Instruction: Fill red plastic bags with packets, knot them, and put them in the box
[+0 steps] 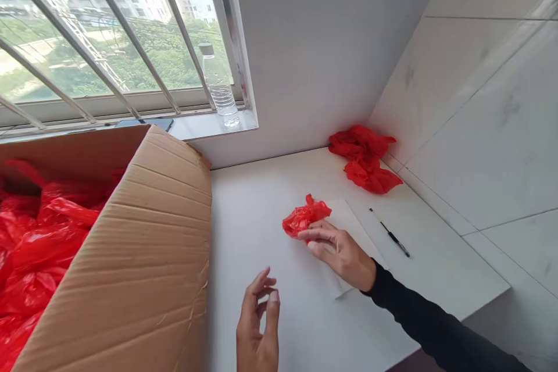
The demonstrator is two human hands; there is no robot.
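Note:
A small crumpled red plastic bag sits on the white tabletop. At its lower right edge is my right hand, fingers loosely stretched and thumb apart. The fingertips overlap the bag, though I cannot tell whether they touch it. My left hand hovers nearer to me over the table, fingers bent, a gap between them and the thumb, nothing inside. Partly under my right hand and forearm lies a sheet of white paper.
To the left, a cardboard box holds many red plastic bags. More red bags are heaped in the far corner by the tiled wall. A pen rests right of the paper. A clear bottle stands on the windowsill.

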